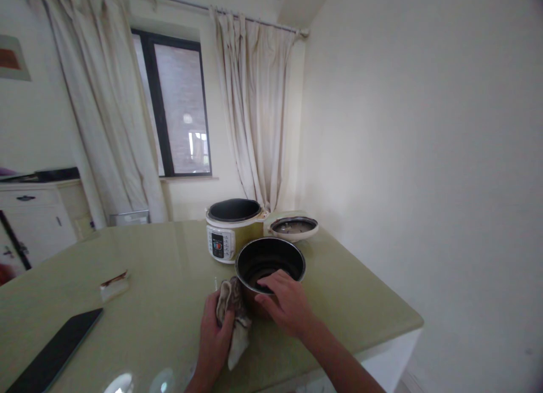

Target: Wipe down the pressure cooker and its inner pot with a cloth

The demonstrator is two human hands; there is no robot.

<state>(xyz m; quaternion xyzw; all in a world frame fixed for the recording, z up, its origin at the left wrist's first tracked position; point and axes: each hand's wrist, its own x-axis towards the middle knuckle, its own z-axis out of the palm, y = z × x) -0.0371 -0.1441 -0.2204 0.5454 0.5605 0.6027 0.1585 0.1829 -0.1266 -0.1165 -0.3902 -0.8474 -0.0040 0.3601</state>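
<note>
A dark inner pot [270, 251] with a shiny rim stands upright on the table, its mouth facing up. My right hand [285, 302] is at its near rim, fingers bent over the edge into the pot and thumb on the outer side. A crumpled, stained cloth [238, 319] is bunched in my left hand [217, 325], close against the pot's left side. Behind the pot is a white rice cooker [222, 243] with a button panel in front. Its round lid [293, 228] is swung out to the right.
On the green table [161, 268], a dark phone-like slab [57, 350] and a small white packet [114, 286] lie to the left. A wall [403, 155] runs along the right. Curtains [258, 99] and a window stand behind; a white cabinet [38, 212] is far left.
</note>
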